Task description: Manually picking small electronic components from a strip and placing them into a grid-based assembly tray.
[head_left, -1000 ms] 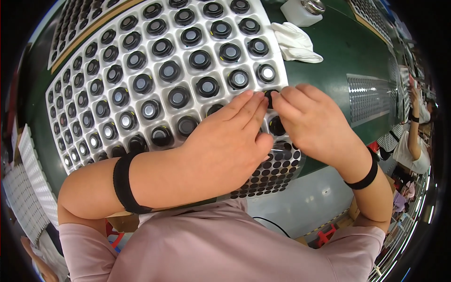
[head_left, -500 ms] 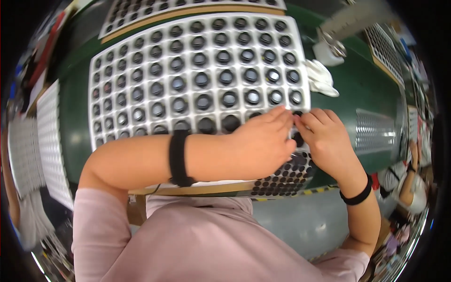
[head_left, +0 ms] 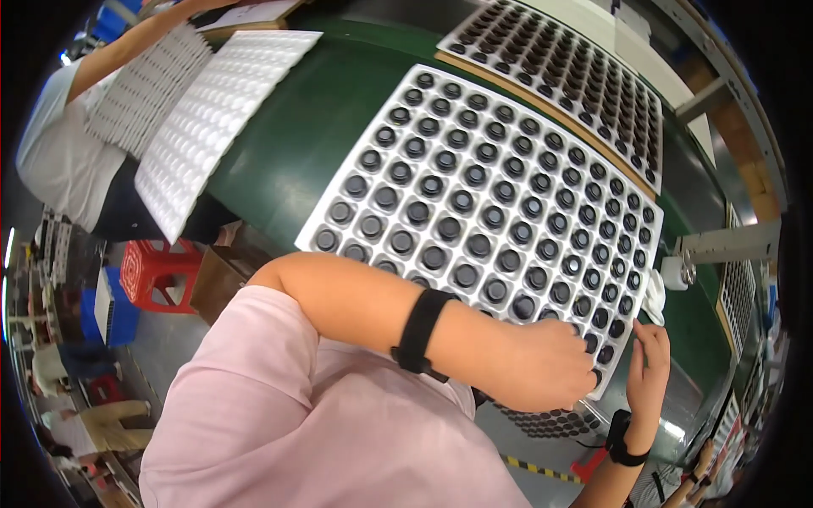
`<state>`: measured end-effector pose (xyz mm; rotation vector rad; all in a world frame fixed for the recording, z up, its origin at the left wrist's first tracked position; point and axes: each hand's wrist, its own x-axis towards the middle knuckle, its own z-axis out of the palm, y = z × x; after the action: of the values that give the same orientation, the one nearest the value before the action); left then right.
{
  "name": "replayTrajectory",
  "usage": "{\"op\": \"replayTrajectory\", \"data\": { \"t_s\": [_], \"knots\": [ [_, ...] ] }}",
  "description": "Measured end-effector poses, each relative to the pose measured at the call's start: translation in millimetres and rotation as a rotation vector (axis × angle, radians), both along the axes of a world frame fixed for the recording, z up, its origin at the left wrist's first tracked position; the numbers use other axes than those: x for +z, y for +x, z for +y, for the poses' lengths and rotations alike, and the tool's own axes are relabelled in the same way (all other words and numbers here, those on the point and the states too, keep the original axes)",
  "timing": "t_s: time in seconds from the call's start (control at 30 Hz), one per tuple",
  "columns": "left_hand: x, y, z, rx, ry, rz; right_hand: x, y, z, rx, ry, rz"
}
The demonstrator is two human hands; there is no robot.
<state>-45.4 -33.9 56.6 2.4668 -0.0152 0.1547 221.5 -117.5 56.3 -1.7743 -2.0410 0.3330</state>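
White tray (head_left: pixel 308 238) | near edge under left hand (head_left: pixel 546 364), curled, grip unclear | right hand (head_left: pixel 650 362), fingers parted, beside right edge

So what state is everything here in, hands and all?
Left hand: fingers curled, at the large tray's near corner; grip hidden.
Right hand: fingers partly bent, at the tray's edge; hold unclear.
Large tray: black parts in its visible pockets.
White cloth: crumpled.
Bumpy white tray: overhanging the table.
Red stool: unoccupied.
Black wristbands: both worn.

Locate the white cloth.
In the head view, the white cloth lies at the right, beside the nearest tray, between the white bottle and the right hand.
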Motion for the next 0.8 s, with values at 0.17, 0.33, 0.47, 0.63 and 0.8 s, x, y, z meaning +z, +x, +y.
{"op": "replayTrajectory", "data": {
  "t_s": [0.17, 0.33, 0.47, 0.63, 0.8],
  "knots": [
    [10.5, -73.0, 2.7, 0.153, -0.108, -0.042, 38.3, -63.7, 0.9, 0.059, -0.053, 0.249],
    [3.5, -139.9, 4.6, 0.628, -0.045, -0.271, 46.8, -135.6, 28.3, 0.278, -0.028, 0.419],
    [14.0, -174.8, 5.6, 0.729, 0.000, -0.262, 50.1, -170.5, 40.7, 0.340, -0.020, 0.472],
    [26.1, -203.2, -3.7, 0.802, 0.117, -0.253, 51.3, -205.2, 51.2, 0.453, -0.017, 0.455],
    [36.2, -212.3, -12.9, 0.849, 0.211, -0.259, 47.5, -226.8, 55.8, 0.480, -0.008, 0.438]
  ]
}}
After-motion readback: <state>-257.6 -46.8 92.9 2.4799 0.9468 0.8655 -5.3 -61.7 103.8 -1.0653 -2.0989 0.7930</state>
